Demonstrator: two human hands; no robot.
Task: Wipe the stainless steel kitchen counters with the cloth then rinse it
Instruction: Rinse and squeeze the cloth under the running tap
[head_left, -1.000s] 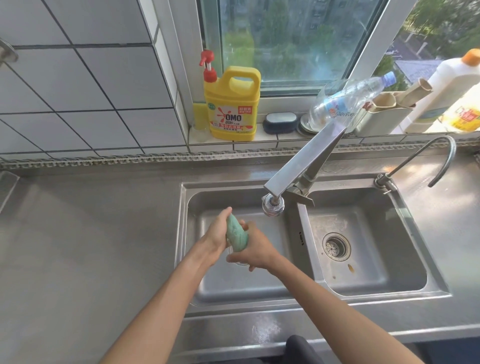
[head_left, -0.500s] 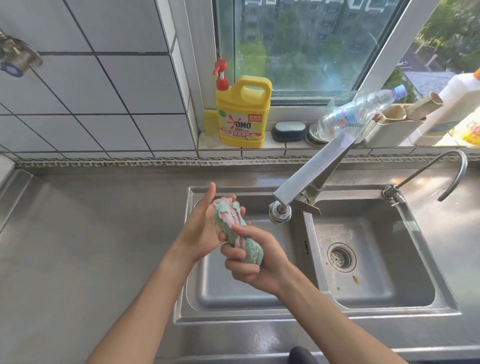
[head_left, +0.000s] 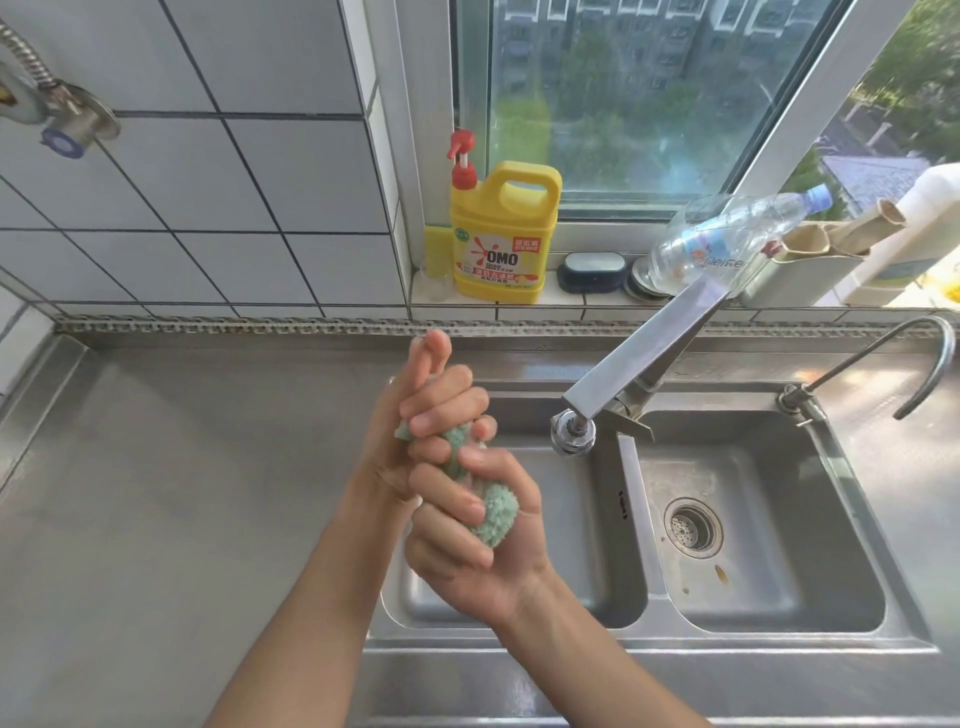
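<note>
A wadded green cloth is squeezed between both hands above the left basin of the double sink. My left hand grips its upper end, fingers curled round it, one finger pointing up. My right hand grips the lower end from below, palm up. Most of the cloth is hidden by fingers. The square steel tap ends just right of my hands; no water is visible. The stainless steel counter spreads to the left.
On the window sill stand a yellow detergent jug, a dark soap dish, a clear plastic bottle and a white bottle. A thin curved tap stands behind the right basin. A wall valve is at top left.
Both hands have lifted the cloth up out of the left basin and toward its back left corner, twisting and squeezing it; the left fingers have curled round its top.
</note>
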